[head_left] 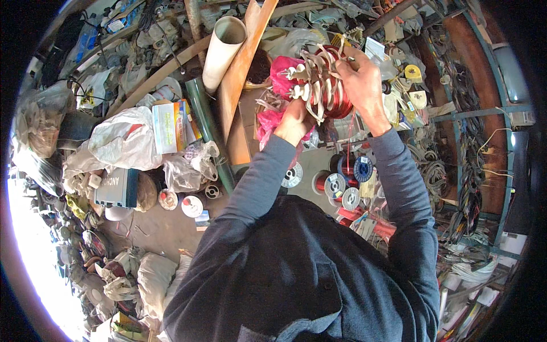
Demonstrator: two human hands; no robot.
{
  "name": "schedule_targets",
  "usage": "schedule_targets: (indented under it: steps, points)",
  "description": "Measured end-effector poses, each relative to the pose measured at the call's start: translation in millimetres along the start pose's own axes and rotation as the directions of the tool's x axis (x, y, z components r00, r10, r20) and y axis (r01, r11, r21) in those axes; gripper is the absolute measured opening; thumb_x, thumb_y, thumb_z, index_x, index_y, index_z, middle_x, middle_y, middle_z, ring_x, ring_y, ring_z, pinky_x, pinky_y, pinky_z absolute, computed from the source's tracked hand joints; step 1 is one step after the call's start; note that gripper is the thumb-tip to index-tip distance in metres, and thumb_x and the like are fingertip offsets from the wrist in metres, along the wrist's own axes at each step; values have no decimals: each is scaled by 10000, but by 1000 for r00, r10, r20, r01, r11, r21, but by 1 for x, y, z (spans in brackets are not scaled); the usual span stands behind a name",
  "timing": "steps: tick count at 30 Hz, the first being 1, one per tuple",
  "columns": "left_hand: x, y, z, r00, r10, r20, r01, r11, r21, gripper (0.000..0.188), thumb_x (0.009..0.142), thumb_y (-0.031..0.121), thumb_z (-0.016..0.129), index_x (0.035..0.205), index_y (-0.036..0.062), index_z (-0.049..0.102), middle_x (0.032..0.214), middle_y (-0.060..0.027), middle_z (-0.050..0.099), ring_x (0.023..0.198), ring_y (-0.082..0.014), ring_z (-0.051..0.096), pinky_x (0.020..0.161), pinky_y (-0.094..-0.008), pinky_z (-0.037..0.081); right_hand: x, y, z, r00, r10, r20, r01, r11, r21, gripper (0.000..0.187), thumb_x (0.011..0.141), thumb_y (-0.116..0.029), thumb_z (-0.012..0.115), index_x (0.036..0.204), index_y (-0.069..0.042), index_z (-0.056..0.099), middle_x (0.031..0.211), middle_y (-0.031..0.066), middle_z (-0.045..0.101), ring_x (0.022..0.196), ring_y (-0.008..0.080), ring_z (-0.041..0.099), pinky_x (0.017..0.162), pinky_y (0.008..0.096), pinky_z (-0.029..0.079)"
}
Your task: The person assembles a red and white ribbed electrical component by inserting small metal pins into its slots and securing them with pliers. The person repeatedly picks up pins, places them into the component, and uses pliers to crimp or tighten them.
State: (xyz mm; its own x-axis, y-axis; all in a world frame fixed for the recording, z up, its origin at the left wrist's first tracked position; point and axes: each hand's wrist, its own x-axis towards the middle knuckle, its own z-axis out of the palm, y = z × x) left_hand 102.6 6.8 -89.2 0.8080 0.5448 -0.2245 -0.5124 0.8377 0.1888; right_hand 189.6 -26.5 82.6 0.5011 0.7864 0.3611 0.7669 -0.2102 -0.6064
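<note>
High in the middle, a coil winding former (319, 85) with white ribbed discs is held up, wound with dark red enamelled copper wire (341, 102). My left hand (294, 121) grips its near left side from below; most of those fingers are hidden behind it. At the right end, my right hand (362, 80) is closed on the former's edge, thumb and fingers bent against the outer ribs. A reddish strand hangs from the former toward the wire spools (336, 185) below. Bright pink plastic (282, 74) lies just behind and left of the former.
A pale cardboard tube (225, 48), a wooden board (245, 74) and a dark green roll (206, 125) stand left of my hands. A grey-green case (117, 188) and plastic bags (125, 139) lie farther left. On the right, a metal rack (478, 111) carries hanging cables.
</note>
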Motion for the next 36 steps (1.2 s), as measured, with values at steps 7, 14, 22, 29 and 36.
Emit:
schedule_targets:
  steps: [7, 14, 22, 29, 36]
  points:
    - [2, -3, -1, 996, -46, 81, 60, 983, -175, 381, 1050, 392, 546, 1300, 122, 645, 1233, -50, 711, 1105, -232, 689, 1017, -429, 544, 4, -31, 3, 989, -125, 83, 147, 910, -387, 357, 887, -190, 635, 1203, -25, 641, 914, 295, 714, 858, 492, 694, 791, 561, 551]
    - [20, 7, -17, 843, -35, 537, 347, 798, -492, 403, 1059, 358, 469, 1318, 95, 630, 1277, -112, 683, 1158, -297, 656, 1032, -491, 518, -4, -36, 10, 988, -10, 157, 84, 874, -478, 401, 921, -281, 624, 1264, -75, 630, 906, 296, 714, 872, 503, 691, 799, 563, 548]
    - [9, 27, 6, 952, -111, 286, 225, 886, -405, 330, 1037, 256, 484, 1241, 56, 649, 1179, -130, 705, 1076, -290, 690, 999, -461, 550, 14, -18, 10, 996, 13, 91, 2, 988, -157, 451, 849, -217, 670, 1257, -26, 651, 1049, 250, 730, 1004, 406, 711, 883, 440, 558]
    - [3, 31, 8, 944, -142, 296, 257, 882, -395, 328, 1057, 243, 456, 1249, 57, 647, 1123, -115, 722, 1036, -277, 702, 963, -465, 562, 8, -29, 16, 995, 2, 98, 35, 926, -377, 403, 855, -197, 681, 1232, -55, 674, 997, 246, 734, 920, 415, 720, 833, 460, 568]
    - [5, 16, 14, 998, -61, 25, 64, 985, -157, 358, 1072, 302, 470, 1292, 68, 628, 1170, -100, 720, 1027, -261, 709, 929, -454, 579, -7, -37, 25, 956, -269, 114, 291, 839, -460, 411, 832, -187, 709, 1225, -70, 684, 922, 222, 737, 865, 414, 713, 841, 520, 537]
